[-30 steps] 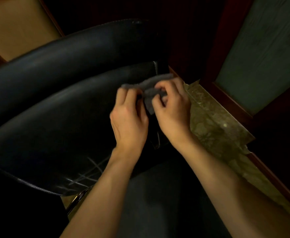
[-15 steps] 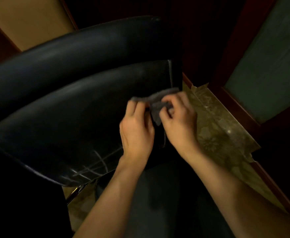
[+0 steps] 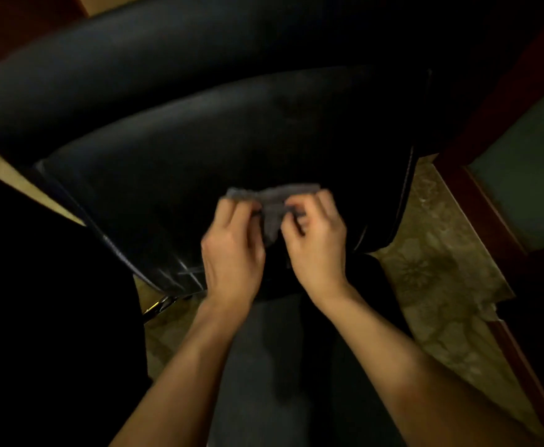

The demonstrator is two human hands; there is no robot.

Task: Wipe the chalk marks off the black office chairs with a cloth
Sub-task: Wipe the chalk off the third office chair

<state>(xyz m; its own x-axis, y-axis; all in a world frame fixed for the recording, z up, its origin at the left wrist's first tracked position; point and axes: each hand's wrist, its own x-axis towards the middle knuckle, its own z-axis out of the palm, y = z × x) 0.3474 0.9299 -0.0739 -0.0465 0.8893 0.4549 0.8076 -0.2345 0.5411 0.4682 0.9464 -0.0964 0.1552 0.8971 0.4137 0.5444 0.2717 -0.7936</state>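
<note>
Both hands hold a grey cloth above a black chair seat.
White chalk marks [image 3: 183, 271] lie just left of the left hand [image 3: 232, 250]; it and the right hand [image 3: 315, 243] pinch the crumpled cloth [image 3: 272, 204] between them, over the chair [image 3: 199, 150].

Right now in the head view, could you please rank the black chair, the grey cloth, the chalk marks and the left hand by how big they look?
1. black chair
2. left hand, though it is nearer the camera
3. grey cloth, partly hidden by both hands
4. chalk marks, partly hidden, so their rank against the cloth is unsure
</note>
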